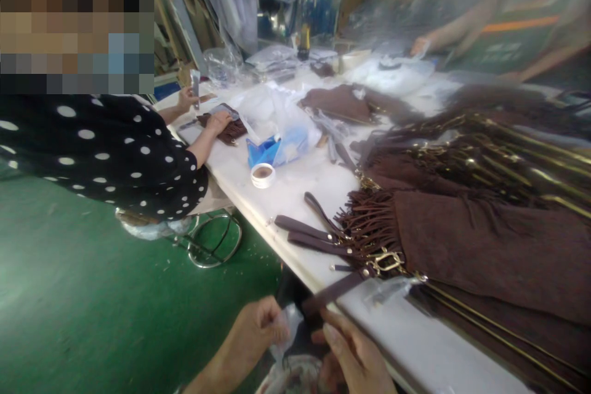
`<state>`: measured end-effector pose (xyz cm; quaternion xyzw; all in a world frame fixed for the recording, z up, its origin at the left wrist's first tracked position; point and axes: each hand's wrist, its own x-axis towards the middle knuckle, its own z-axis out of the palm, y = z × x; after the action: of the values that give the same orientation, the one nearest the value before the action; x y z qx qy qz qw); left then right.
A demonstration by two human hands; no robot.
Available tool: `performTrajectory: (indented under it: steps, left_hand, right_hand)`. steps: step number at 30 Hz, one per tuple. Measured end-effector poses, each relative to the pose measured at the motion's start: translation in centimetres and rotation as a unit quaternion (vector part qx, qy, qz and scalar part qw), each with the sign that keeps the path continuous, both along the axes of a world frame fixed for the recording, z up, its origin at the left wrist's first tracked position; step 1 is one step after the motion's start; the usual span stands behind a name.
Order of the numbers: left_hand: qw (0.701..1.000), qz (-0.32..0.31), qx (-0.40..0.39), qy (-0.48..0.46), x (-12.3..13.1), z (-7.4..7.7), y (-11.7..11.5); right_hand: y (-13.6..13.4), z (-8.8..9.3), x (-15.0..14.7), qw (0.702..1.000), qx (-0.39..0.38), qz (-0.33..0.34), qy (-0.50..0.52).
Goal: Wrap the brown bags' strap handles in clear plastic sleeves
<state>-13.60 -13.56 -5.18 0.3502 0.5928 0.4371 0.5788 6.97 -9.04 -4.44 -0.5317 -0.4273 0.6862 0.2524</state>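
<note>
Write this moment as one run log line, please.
left hand: holds clear plastic | right hand: at brown strap | on table: brown fringed bag

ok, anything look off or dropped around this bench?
Minor: pale specks on the green floor near the stool, maybe dropped scraps. One brown strap juts past the edge of the table at the right hand, possibly held, while other straps lie on top. No obvious spill or damage.

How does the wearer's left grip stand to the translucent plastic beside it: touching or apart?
Touching. The head view shows the left grip with thumb and fingers closed on the edge of the translucent plastic.
</note>
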Motion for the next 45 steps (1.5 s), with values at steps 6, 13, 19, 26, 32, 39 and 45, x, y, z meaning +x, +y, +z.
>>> performTrajectory:
  steps: [6,13,19,26,32,39,45]
  left_hand:
    - [0.992,-0.006,0.054,0.117,-1.1,0.3,-0.9]
    - [0.985,-0.019,0.065,0.16,-1.1,0.4,-1.1]
    - [0.984,-0.022,0.074,0.16,-0.5,1.4,-0.5]
    - [0.987,-0.01,0.079,0.142,-0.4,1.1,0.1]
    - [0.988,-0.008,0.072,0.136,-0.1,1.1,0.3]
    - [0.975,-0.039,0.081,0.204,-0.5,2.6,0.3]
    - [0.961,-0.071,0.106,0.245,-0.4,2.7,0.6]
  right_hand:
    - [0.6,-0.5,-3.0,0.983,-0.11,-0.097,0.109]
    - [0.7,0.0,-4.3,0.952,-0.149,-0.156,0.218]
    - [0.7,0.6,-4.9,0.927,-0.175,-0.198,0.268]
    - [1.5,1.2,-4.8,0.941,-0.158,-0.179,0.242]
    - [0.9,0.5,-4.7,0.953,-0.119,-0.16,0.227]
    - [0.8,0.7,-4.4,0.98,-0.039,-0.135,0.138]
    - [0.7,1.1,-4.2,0.981,-0.038,-0.14,0.126]
